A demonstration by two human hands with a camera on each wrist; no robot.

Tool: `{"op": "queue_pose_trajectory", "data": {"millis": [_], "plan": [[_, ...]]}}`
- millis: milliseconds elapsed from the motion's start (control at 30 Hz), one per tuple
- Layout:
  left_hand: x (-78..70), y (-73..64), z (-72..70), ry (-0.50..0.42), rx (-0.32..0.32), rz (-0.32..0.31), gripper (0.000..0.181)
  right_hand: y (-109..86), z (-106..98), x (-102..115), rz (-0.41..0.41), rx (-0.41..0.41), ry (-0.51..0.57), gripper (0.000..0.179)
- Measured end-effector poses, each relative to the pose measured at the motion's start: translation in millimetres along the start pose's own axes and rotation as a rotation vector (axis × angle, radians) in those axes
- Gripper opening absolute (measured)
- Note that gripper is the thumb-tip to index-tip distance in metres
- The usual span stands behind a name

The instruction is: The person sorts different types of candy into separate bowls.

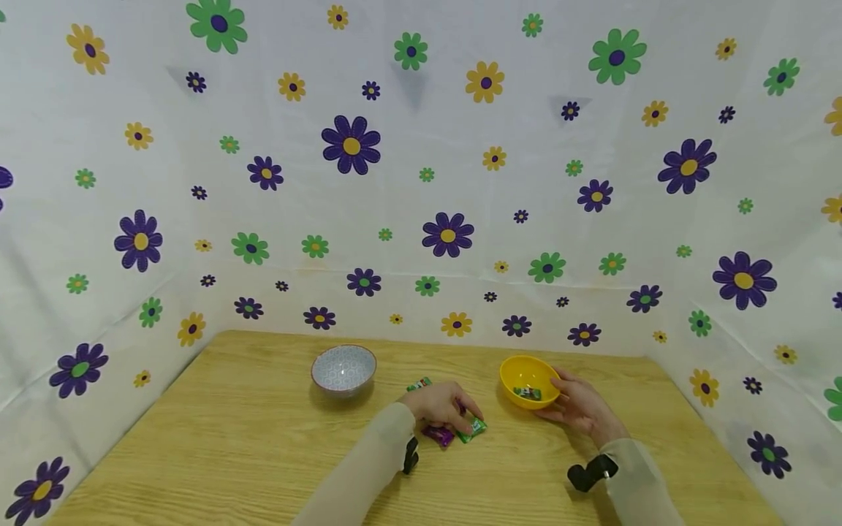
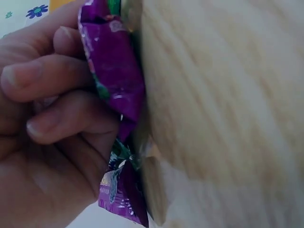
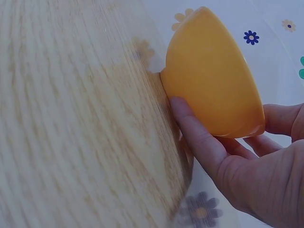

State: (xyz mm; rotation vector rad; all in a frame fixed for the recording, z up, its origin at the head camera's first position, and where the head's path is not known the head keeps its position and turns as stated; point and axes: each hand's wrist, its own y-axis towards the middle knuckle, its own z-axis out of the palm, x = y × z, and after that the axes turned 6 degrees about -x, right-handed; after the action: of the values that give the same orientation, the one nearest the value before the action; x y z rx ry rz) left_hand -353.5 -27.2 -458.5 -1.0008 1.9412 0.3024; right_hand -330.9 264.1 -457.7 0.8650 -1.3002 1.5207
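Note:
My left hand (image 1: 439, 405) is low over the small wrapped candies, its thumb and index finger pinching a green-wrapped candy (image 1: 472, 429). Under and beside that hand lie purple-wrapped candies (image 2: 114, 61), one of them (image 1: 439, 436) showing below the palm in the head view. Another green wrapper (image 1: 419, 383) peeks out behind the wrist. With my right hand (image 1: 582, 409) I hold the yellow bowl (image 3: 209, 71) from its right side, thumb low on the outer wall and fingers at the rim. A green-wrapped candy (image 1: 528, 394) lies inside this bowl.
A grey patterned bowl (image 1: 343, 371) with a reddish rim stands at the back left of the wooden table (image 1: 250, 424). White flower-print sheeting (image 1: 408, 197) rises behind the table and along both sides. Black straps (image 1: 592, 473) with small devices sit on the wrists.

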Motion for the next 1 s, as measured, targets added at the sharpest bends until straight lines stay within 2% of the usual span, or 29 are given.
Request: {"op": "queue_pose_trajectory", "data": {"millis": [200,633,1000], "plan": [[2.2,0.9,1.2,-0.06,-0.008,-0.012,0.018,-0.1,0.5,1.6,0.001,-0.009,0.007,0.057],[-0.2,-3.2,1.4,-0.016,-0.095,0.044,0.006,-0.8,1.2,2.1,-0.003,-0.009,0.015,0.056],[-2.2,-0.8,1.6,-0.128,-0.119,0.049,0.004,-1.5,0.3,0.4,-0.009,0.005,-0.001,0.058]]}}
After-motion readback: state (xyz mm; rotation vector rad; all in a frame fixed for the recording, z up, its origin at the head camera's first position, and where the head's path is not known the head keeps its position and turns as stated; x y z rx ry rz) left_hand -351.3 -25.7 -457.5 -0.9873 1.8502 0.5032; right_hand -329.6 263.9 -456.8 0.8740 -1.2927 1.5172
